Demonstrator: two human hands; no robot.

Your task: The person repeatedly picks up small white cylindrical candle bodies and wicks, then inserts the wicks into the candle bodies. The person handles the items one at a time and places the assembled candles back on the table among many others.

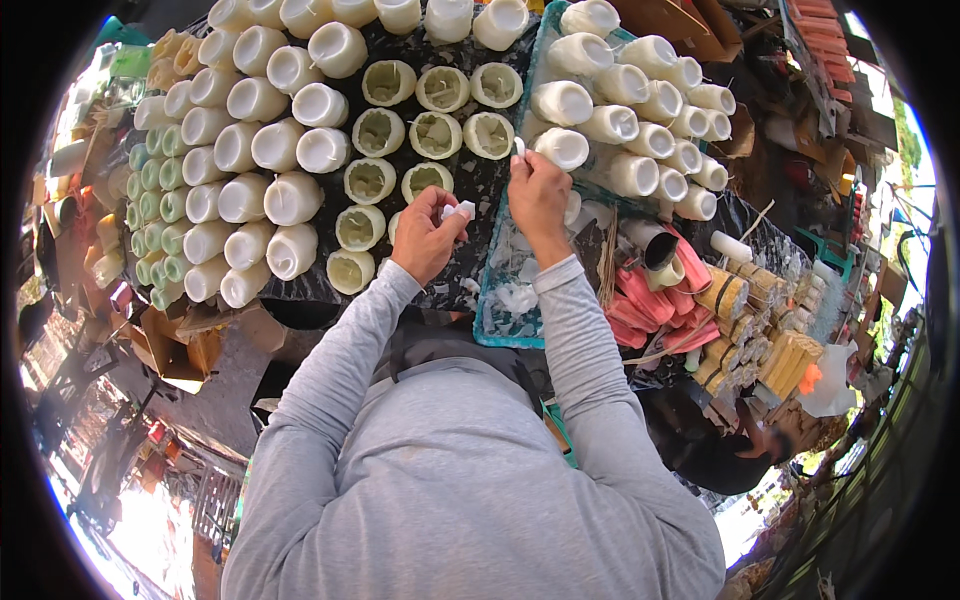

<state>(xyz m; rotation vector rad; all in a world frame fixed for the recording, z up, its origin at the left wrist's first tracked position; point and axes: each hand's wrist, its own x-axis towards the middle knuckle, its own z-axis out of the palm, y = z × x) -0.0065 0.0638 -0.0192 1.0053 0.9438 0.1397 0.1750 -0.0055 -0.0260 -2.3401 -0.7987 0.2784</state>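
Left hand: I see my left hand [428,238] raised over the dark tabletop [470,180], fingers curled, the grip closed on a small white piece [459,210] pinched at the fingertips
Right hand: my right hand [538,195] sits just beside the left, at the near edge of the blue tray [487,300]; its grip is closed on a thin white sliver [519,146] that sticks up above the knuckles
White piece: held clear of the surface, between my two hands, near the hollow green-white shells
Hollow shells: a cluster of open, cup-like shells [436,133] stands on the tabletop just ahead of my left hand, mouths facing up, set close together
Solid white pieces, left: rows of rounded white candle-like pieces [262,145] lie packed side by side to the left of the shells, with smaller pale green ones [160,205] at their outer edge
Blue tray: it carries more white rounded pieces [640,120] at its far end; white flakes and scraps [516,296] lie at its near end, below my right wrist
Right side: pink sticks [645,305] and yellow-brown bundles [760,340] lie stacked beside the tray
Sleeves: grey long sleeves [585,340] cover both my forearms
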